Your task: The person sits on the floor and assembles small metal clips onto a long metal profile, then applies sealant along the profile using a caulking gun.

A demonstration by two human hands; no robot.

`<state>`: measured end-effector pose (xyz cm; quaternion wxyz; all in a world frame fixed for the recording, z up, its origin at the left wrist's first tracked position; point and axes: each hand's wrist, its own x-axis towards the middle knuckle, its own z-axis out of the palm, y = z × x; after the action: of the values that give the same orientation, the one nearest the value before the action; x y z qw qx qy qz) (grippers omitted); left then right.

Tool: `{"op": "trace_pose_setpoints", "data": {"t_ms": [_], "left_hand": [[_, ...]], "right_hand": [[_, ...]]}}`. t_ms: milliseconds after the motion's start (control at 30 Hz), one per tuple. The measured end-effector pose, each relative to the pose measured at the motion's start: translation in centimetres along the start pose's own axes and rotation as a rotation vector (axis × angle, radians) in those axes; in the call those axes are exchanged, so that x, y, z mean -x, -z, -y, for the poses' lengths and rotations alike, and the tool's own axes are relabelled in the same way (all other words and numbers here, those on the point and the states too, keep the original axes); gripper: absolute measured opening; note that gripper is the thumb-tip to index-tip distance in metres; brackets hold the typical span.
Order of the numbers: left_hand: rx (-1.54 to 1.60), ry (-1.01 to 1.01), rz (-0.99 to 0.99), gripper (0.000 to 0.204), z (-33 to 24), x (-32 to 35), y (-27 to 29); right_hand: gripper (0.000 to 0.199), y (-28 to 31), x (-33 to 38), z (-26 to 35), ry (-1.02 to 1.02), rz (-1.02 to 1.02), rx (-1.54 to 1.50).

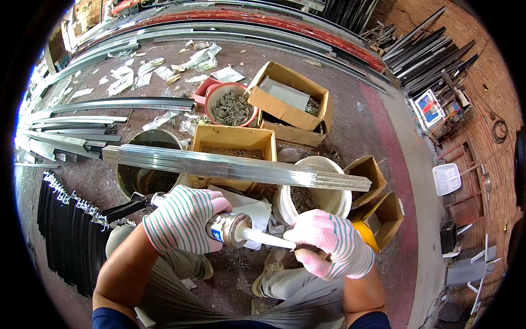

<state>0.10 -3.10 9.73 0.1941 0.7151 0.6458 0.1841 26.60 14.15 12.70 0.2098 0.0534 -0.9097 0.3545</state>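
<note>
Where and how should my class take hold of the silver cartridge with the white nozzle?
Take the silver cartridge probably best around its round barrel, coming from the person's left, where the left grip wraps it: a cylinder suits curled fingers, and the white nozzle points right. That slim, tapering nozzle looks a poorer hold.

Dark reddish-brown concrete floor (350, 104), faded red stripe (392, 159) along right side. Directly on it: crumpled white paper and clear plastic scraps (123, 79), scattered; long silver metal profiles (71, 141) at left; round pinkish-red bucket (239, 88); dark round metal bucket (134, 178); round white plastic bucket (342, 200) near open yellow-and-brown cardboard box (392, 216); lower brown cardboard box (296, 134).
</note>
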Motion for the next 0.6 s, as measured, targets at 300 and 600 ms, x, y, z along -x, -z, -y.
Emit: {"op": "trace_pose_setpoints", "data": {"t_ms": [300, 600], "left_hand": [[0.034, 0.063, 0.042, 0.058, 0.5, -0.3, -0.4], [0.080, 0.223, 0.285, 0.054, 0.8, -0.4, -0.5]], "right_hand": [[0.039, -0.4, 0.9, -1.3, 0.109, 0.045, 0.359], [0.035, -1.0, 1.1, -2.5, 0.165, 0.119, 0.463]]}}
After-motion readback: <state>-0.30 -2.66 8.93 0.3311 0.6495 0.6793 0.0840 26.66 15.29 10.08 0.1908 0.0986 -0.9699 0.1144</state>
